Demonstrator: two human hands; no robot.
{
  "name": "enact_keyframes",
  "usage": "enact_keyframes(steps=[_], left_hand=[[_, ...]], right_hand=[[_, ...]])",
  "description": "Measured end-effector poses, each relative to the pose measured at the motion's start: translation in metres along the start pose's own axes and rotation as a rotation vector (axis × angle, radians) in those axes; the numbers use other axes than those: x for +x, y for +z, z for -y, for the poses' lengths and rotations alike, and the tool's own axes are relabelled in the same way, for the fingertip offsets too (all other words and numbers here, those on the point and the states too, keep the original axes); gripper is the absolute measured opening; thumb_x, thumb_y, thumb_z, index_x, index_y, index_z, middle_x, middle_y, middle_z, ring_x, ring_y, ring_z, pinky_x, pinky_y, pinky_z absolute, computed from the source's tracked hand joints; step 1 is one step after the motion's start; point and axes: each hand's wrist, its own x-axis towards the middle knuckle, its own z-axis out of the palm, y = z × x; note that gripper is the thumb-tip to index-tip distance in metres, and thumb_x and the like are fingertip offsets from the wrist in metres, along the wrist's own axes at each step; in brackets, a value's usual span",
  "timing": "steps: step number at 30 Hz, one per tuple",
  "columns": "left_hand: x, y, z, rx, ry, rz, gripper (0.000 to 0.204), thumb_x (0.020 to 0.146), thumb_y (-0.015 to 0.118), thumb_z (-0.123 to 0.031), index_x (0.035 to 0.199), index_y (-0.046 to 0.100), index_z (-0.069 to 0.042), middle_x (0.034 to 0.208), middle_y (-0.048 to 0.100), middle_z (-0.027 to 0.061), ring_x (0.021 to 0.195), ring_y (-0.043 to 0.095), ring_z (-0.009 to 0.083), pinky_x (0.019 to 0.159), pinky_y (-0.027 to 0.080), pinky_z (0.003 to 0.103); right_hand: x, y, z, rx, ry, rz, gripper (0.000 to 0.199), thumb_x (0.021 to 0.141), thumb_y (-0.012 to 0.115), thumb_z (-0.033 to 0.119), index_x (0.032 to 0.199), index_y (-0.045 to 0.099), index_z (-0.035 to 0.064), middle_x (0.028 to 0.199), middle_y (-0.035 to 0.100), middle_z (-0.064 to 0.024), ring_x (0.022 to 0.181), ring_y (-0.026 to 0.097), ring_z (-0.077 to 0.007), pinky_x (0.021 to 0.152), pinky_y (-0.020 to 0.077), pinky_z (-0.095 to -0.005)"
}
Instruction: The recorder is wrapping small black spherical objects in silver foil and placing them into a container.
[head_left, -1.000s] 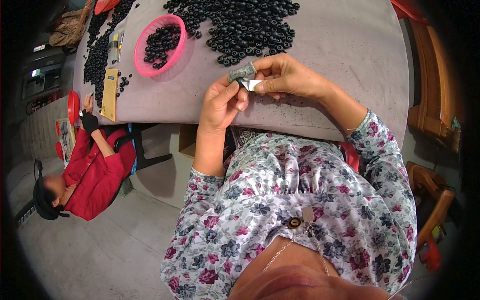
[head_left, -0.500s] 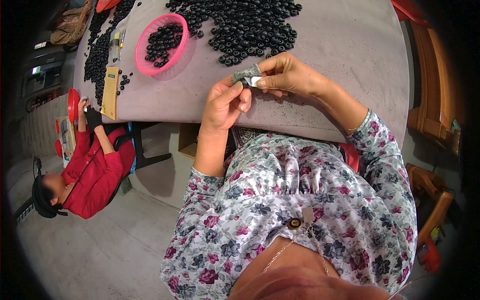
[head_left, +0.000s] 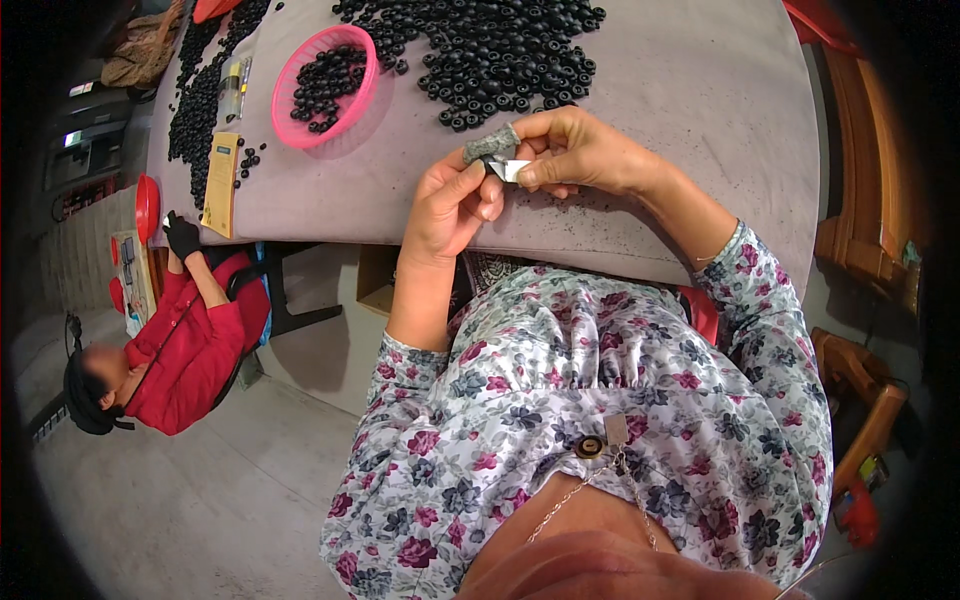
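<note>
Near the table's front edge my two hands meet. My left hand (head_left: 440,212) is closed in a pinch on a small black round piece (head_left: 490,165), mostly hidden by the fingers. A grey cloth wrap (head_left: 490,145) covers its index finger. Between the thumb and fingers of my right hand (head_left: 580,155) is a flat strip, white and shiny like a small blade (head_left: 513,170), its tip at the black piece. Just beyond my hands lies a large pile of black ring-shaped pieces (head_left: 505,65). Left of the pile stands a pink plastic basket (head_left: 374,80) with several black pieces inside.
The table (head_left: 700,120) has a grey cover sprinkled with dark crumbs. At its left are a tan notebook-like packet (head_left: 220,185), a clear packet (head_left: 233,90) and more black pieces (head_left: 195,125). A co-worker in red (head_left: 190,340) sits at the left. Wooden furniture (head_left: 870,180) stands at the right.
The white strip in my right hand has shifted slightly and shows more of its surface. My left hand keeps its pinch. The co-worker's gloved hand has moved a little toward the left.
</note>
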Motion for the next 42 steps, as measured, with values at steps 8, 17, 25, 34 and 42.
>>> enact_keyframes(steps=[8,17,25,34,42], left_hand=[[0.0,0.0,-0.001,0.005,-0.002,0.038,0.025,0.096,0.06,-0.017,0.113,0.06,0.002,0.076,0.062,0.0046,0.06,0.053,0.0106,0.053,0.043,0.023],[0.0,0.0,-0.001,0.013,-0.005,0.03,0.028,0.096,0.061,-0.018,0.114,0.06,0.003,0.076,0.062,0.005,0.059,0.053,0.0108,0.053,0.043,0.023],[-0.001,0.005,-0.003,0.048,-0.027,0.022,0.028,0.095,0.061,-0.016,0.113,0.059,0.005,0.074,0.061,0.0066,0.058,0.052,0.0111,0.052,0.043,0.024],[0.008,-0.012,-0.016,-0.089,0.027,-0.072,0.016,0.096,0.06,-0.018,0.09,0.059,-0.003,0.068,0.054,0.0016,0.055,0.044,0.0079,0.05,0.038,0.023],[0.046,-0.025,-0.107,0.18,0.294,-0.516,0.038,0.098,0.057,-0.041,0.094,0.062,-0.003,0.074,0.062,0.0028,0.058,0.05,0.0092,0.054,0.041,0.024]], right_hand=[[0.0,-0.002,-0.003,0.023,-0.01,0.021,0.025,0.086,0.071,0.01,0.109,0.066,0.0018,0.069,0.059,0.0028,0.053,0.049,-0.0041,0.045,0.0354,-0.0193],[0.001,-0.002,-0.004,0.035,0.013,0.022,0.023,0.085,0.071,0.011,0.106,0.066,0.0022,0.07,0.059,0.0027,0.053,0.05,-0.0039,0.046,0.0358,-0.0191],[0.0,-0.005,-0.002,0.012,0.04,-0.001,0.015,0.086,0.068,0.009,0.1,0.068,0.0028,0.071,0.063,0.002,0.053,0.052,-0.0049,0.045,0.037,-0.0194],[0.008,-0.009,-0.013,0.207,-0.011,-0.079,0.015,0.092,0.066,0.012,0.102,0.066,0.0023,0.074,0.062,-0.0011,0.053,0.053,-0.005,0.046,0.0404,-0.0194],[0.015,-0.017,-0.017,0.341,-0.036,-0.067,0.011,0.093,0.065,0.013,0.096,0.063,0.0027,0.076,0.062,-0.0027,0.055,0.055,-0.0051,0.049,0.0435,-0.0183]])
